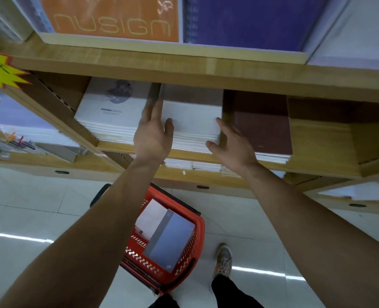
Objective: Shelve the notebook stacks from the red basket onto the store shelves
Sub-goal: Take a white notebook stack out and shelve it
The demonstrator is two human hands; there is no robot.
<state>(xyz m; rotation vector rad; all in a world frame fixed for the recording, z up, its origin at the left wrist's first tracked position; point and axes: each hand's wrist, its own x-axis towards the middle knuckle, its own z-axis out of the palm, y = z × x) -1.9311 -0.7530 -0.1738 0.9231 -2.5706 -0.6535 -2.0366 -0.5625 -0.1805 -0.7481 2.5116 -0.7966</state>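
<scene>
While the white notebook stack [193,116] sits on the middle shelf [317,138], I see my left hand [153,134] flat against its left side — fingers [156,110] straight, thumb on top — and my right hand [230,143] touching its right corner, fingers loosely spread. More notebooks [170,241] lie in the red basket [200,230] on the floor [28,218].

Right of the maroon stack [261,127], the middle shelf [317,138] lies bare and open. The upper shelf board [184,70] hangs low over every pile, leaving slim headroom. Only narrow slots part the plain white stack [193,121] from the printed white stack [110,112] and the maroon one; a slanted upright [50,107] walls the left end
</scene>
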